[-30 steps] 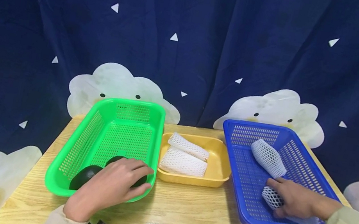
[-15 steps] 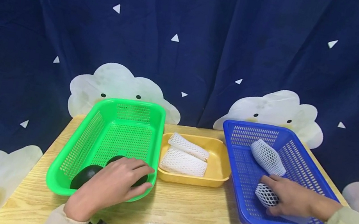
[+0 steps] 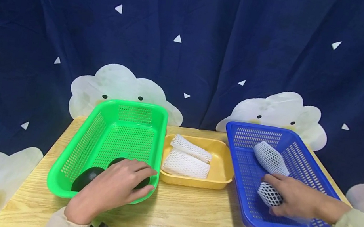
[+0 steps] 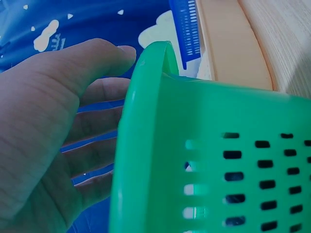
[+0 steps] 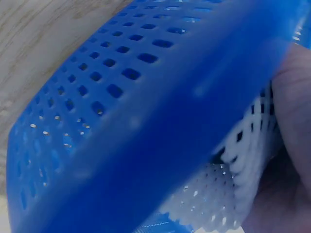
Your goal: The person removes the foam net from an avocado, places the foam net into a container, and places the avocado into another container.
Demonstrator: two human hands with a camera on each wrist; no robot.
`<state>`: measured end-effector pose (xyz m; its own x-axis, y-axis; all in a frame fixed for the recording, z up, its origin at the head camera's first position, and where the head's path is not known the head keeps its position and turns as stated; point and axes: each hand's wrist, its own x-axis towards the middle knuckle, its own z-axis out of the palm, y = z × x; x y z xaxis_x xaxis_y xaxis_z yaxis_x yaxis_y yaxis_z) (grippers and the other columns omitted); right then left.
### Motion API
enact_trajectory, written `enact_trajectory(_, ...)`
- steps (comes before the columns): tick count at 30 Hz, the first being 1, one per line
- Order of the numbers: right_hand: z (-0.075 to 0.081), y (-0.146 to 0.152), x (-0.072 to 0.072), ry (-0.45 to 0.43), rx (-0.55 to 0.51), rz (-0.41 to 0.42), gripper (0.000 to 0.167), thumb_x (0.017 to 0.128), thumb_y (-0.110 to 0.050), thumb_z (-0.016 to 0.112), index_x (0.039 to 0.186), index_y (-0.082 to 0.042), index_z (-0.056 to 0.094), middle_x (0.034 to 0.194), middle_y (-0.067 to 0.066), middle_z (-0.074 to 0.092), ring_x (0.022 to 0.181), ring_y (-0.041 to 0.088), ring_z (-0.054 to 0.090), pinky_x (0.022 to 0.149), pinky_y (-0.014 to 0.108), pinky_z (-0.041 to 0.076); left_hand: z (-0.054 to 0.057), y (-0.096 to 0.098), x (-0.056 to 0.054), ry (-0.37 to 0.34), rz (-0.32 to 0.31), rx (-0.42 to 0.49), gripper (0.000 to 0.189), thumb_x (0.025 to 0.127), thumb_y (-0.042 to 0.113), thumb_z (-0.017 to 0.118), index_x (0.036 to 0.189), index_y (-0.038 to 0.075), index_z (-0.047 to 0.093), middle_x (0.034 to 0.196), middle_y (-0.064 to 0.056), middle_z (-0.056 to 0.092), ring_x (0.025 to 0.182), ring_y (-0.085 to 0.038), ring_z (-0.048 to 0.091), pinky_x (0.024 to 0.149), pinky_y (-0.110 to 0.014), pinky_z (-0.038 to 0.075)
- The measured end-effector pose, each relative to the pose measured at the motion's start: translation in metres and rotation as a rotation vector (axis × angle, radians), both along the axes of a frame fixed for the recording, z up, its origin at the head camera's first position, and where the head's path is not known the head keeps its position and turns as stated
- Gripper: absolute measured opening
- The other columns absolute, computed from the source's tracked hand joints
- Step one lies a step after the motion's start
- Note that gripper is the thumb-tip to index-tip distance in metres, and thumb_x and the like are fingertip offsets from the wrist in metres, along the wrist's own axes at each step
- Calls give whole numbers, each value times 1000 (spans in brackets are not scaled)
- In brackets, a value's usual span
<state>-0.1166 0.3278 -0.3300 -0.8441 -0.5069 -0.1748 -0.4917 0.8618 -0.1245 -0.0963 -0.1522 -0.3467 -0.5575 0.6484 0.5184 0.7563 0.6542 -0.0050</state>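
Note:
My left hand (image 3: 116, 185) hovers over the near right corner of the green basket (image 3: 60, 161), fingers loosely spread. Smooth black rounded objects (image 3: 86, 178) lie under and beside it, partly hidden by the hand. In the left wrist view the thumb and fingers stand near the basket's rim and grip nothing. My right hand (image 3: 298, 198), inside the blue basket (image 3: 241, 179), holds a bundle in a white foam net (image 3: 269, 195), whose mesh shows something dark. Its near end is partly covered by the hand. Another net-wrapped bundle (image 3: 271, 158) lies farther back in that basket.
Between the baskets stands a yellow tray (image 3: 222, 164) with flat white foam nets (image 3: 188, 164) at its left side. All three containers are on a light wooden table (image 3: 184, 210). A dark blue curtain (image 3: 199, 52) hangs behind them.
My right hand has shifted a little left and away from me with the net-wrapped bundle. The left hand has stayed nearly still over the green basket.

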Motion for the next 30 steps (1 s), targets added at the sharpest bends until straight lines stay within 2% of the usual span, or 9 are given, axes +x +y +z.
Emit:
enact_trajectory(3, 4, -2, 1, 26, 3, 2, 67, 76, -40, 88, 132, -16, 58, 130, 6, 64, 109, 19, 67, 92, 49, 59, 0, 0, 0, 8, -5, -1, 23, 88, 33, 81, 105, 18, 77, 96, 6, 74, 86, -12, 71, 76, -33, 59)
enact_trajectory(10, 12, -6, 3, 70, -34, 17, 72, 77, -41, 88, 136, -15, 57, 131, 5, 64, 110, 19, 67, 91, 47, 59, 1, 1, 0, -6, -6, -13, 22, 89, 33, 80, 104, 18, 77, 98, 6, 74, 88, -12, 72, 78, -33, 60)
enact_trajectory(18, 29, -19, 7, 97, -58, -26, 77, 78, -44, 87, 140, -16, 52, 135, 4, 64, 112, 16, 64, 91, 44, 58, 1, 1, 1, -14, -4, -20, 22, 89, 32, 80, 105, 18, 77, 99, 6, 75, 91, -11, 72, 80, -33, 60)
enact_trajectory(26, 39, -27, 11, 136, -67, 17, 75, 78, -49, 87, 138, -22, 52, 130, -2, 63, 97, 4, 59, 76, 26, 54, 0, 2, 0, -2, -5, -21, 23, 88, 33, 81, 105, 18, 77, 99, 6, 75, 91, -11, 72, 81, -33, 60)
enact_trajectory(30, 43, -31, 13, 155, -65, 46, 73, 78, -48, 87, 138, -23, 53, 130, -4, 62, 96, 2, 58, 76, 23, 54, 0, 3, 0, -1, -3, -22, 23, 88, 33, 81, 105, 18, 77, 99, 6, 75, 91, -11, 72, 81, -32, 60)
